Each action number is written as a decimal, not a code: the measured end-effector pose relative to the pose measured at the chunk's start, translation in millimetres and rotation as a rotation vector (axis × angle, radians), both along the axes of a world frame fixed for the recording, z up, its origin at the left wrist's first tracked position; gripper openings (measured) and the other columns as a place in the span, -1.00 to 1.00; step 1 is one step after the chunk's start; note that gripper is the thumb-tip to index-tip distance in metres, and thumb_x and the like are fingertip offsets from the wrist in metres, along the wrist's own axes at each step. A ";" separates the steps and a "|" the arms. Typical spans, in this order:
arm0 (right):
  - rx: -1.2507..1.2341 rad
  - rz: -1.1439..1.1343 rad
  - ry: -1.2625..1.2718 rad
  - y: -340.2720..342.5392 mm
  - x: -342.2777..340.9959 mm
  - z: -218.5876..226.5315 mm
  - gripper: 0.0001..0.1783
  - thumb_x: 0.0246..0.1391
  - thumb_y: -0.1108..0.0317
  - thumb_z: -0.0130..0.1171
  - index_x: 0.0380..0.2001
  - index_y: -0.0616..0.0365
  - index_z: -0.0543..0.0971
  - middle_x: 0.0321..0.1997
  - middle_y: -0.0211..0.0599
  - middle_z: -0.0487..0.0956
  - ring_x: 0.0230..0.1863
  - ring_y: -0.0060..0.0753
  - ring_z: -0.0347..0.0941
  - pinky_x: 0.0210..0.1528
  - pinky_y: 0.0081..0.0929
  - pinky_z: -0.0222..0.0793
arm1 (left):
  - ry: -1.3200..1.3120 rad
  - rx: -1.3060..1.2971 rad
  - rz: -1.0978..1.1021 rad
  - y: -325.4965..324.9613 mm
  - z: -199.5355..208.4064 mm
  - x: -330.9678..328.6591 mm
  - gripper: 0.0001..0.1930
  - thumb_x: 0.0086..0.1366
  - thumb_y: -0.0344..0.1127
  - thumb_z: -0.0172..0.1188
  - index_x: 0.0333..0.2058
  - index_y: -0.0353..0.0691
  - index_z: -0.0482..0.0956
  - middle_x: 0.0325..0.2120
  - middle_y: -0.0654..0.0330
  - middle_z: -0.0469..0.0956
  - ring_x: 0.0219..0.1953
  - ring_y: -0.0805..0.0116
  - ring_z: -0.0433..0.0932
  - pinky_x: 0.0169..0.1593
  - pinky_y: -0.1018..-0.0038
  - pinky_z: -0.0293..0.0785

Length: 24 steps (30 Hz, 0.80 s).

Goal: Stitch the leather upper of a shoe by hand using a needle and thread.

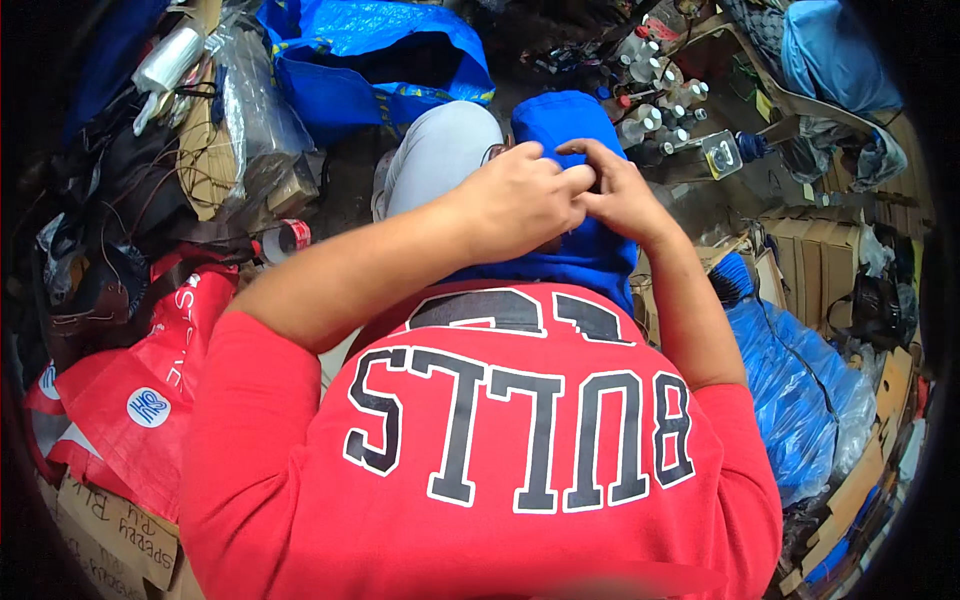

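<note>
My left hand [525, 195] and my right hand [622, 195] meet above my lap, fingertips nearly touching. The left one is closed, its fingers curled in and hiding whatever they pinch. On the right, thumb and bent index finger reach against the left fingers; anything between them is too small to make out. Bright blue cloth [565, 120] lies under both hands, over my right knee and across my lap. Beside it rises my left knee in light grey cloth [445, 150]. A bit of something dark brown [496, 151] peeks out behind the left hand, mostly hidden.
Ahead is a blue bag [375, 75], gaping at the top. Several plastic bottles [655, 85] stand at the far right. A red bag [145, 390] lies at left, near cardboard [115, 535]. To the right are blue plastic wrap [785, 390], a brush [730, 275] and cardboard boxes [815, 255].
</note>
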State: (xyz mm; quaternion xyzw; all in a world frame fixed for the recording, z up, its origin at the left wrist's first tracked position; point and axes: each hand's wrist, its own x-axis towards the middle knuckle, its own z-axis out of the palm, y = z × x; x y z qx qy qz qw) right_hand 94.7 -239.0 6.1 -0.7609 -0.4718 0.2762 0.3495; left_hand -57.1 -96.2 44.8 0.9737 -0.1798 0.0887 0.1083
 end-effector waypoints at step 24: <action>-0.030 -0.127 0.159 34.1 -46.3 -19.5 -0.53 -0.31 0.33 0.24 -0.17 0.02 0.52 -0.59 -0.30 0.47 -0.54 -0.43 0.37 -0.35 -0.46 0.25 | -0.186 -0.502 0.141 -2.8 -33.8 -38.8 -0.84 0.04 -0.36 0.26 -0.42 -0.16 0.45 -0.53 0.20 0.41 -0.46 0.19 0.47 -0.36 0.36 0.38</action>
